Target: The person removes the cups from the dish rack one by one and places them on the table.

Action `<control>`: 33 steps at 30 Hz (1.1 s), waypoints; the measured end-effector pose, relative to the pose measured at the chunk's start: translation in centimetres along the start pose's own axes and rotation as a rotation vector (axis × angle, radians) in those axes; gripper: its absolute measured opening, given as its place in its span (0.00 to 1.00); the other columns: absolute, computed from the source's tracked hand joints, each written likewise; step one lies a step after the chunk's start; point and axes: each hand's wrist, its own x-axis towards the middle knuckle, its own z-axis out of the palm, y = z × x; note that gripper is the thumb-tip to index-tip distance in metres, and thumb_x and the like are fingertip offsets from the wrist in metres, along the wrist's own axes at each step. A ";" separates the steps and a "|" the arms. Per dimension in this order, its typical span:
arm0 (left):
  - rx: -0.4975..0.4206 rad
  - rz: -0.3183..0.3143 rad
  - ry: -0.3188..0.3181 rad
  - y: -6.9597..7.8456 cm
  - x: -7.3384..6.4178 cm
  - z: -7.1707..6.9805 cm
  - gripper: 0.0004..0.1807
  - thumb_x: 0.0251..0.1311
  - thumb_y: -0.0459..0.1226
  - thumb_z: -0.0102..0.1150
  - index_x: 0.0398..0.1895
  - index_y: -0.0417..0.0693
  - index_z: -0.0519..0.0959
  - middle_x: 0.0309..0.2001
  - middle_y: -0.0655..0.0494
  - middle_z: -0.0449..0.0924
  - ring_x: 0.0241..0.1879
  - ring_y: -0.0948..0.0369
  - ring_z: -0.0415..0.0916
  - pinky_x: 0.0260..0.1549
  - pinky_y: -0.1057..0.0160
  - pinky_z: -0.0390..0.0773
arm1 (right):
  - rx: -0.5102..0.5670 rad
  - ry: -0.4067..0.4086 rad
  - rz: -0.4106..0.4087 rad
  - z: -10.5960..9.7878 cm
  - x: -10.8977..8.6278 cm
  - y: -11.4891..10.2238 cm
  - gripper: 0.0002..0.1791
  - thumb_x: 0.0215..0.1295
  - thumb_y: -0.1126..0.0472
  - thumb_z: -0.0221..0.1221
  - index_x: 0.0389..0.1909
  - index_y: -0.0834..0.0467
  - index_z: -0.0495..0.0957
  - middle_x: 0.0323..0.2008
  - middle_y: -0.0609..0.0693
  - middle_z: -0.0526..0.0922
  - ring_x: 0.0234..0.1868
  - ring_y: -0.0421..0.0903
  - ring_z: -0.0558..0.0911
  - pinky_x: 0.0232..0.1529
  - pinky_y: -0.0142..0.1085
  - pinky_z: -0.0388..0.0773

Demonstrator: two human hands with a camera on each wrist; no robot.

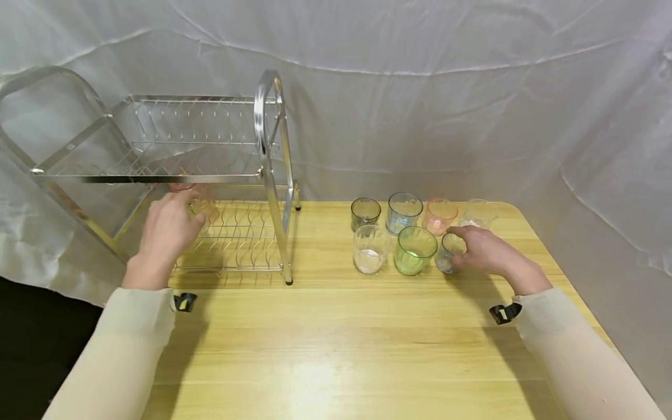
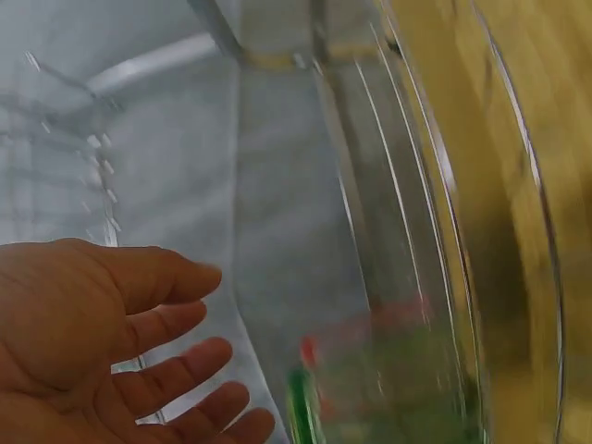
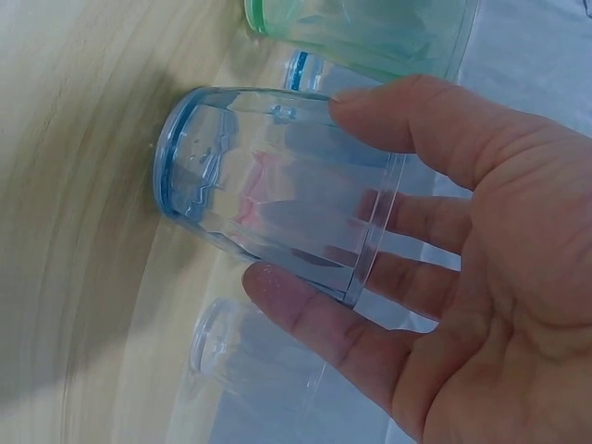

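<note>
My right hand (image 1: 485, 254) grips a light blue glass (image 3: 277, 185) near its rim, thumb on one side and fingers round the other. The glass's thick base rests on the wooden table. My left hand (image 2: 120, 342) hangs relaxed inside the lower tier of a metal dish rack (image 1: 231, 269), holding nothing. Just beyond its fingers, a blurred glass with red and green edges (image 2: 384, 370) shows low in the left wrist view; whether it is one glass or two, I cannot tell. A reddish rim (image 1: 181, 186) appears behind that hand in the head view.
Left of the held glass stand a green glass (image 1: 415, 256) and a clear glass (image 1: 370, 254). Behind them are a dark grey glass (image 1: 364, 216), a blue glass (image 1: 404, 213), a pink glass (image 1: 440, 217) and another clear glass (image 1: 479, 211). White cloth (image 1: 420, 128) hangs behind the table.
</note>
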 end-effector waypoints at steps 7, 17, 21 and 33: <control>0.045 -0.042 -0.057 -3.1 1.6 -1.0 0.34 0.72 0.42 0.63 0.76 0.40 0.66 0.70 0.24 0.62 0.65 0.23 0.57 0.62 0.24 0.63 | 0.008 0.008 0.000 0.2 0.0 -0.1 0.43 0.62 0.59 0.68 0.75 0.73 0.64 0.70 0.79 0.69 0.72 0.79 0.65 0.70 0.70 0.65; 0.094 -0.103 -0.261 -4.0 2.2 -1.4 0.53 0.64 0.45 0.69 0.85 0.45 0.49 0.75 0.17 0.44 0.69 0.15 0.44 0.56 0.13 0.59 | 0.009 0.005 0.007 0.4 -0.1 -0.1 0.44 0.62 0.58 0.68 0.75 0.72 0.63 0.70 0.79 0.67 0.72 0.79 0.65 0.70 0.71 0.65; 0.107 -0.108 -0.278 -4.2 2.3 -1.2 0.54 0.63 0.41 0.69 0.86 0.46 0.47 0.75 0.16 0.43 0.67 0.14 0.47 0.55 0.14 0.61 | 0.015 0.003 0.010 0.5 0.0 -0.1 0.45 0.61 0.58 0.68 0.76 0.71 0.63 0.71 0.79 0.67 0.72 0.78 0.66 0.70 0.70 0.66; 0.107 -0.087 -0.243 -4.9 2.5 -0.5 0.47 0.61 0.35 0.66 0.80 0.37 0.53 0.70 0.14 0.48 0.63 0.14 0.53 0.59 0.17 0.60 | 0.012 0.019 0.003 0.5 -0.1 0.0 0.45 0.62 0.57 0.69 0.76 0.71 0.64 0.71 0.78 0.67 0.72 0.78 0.66 0.70 0.70 0.66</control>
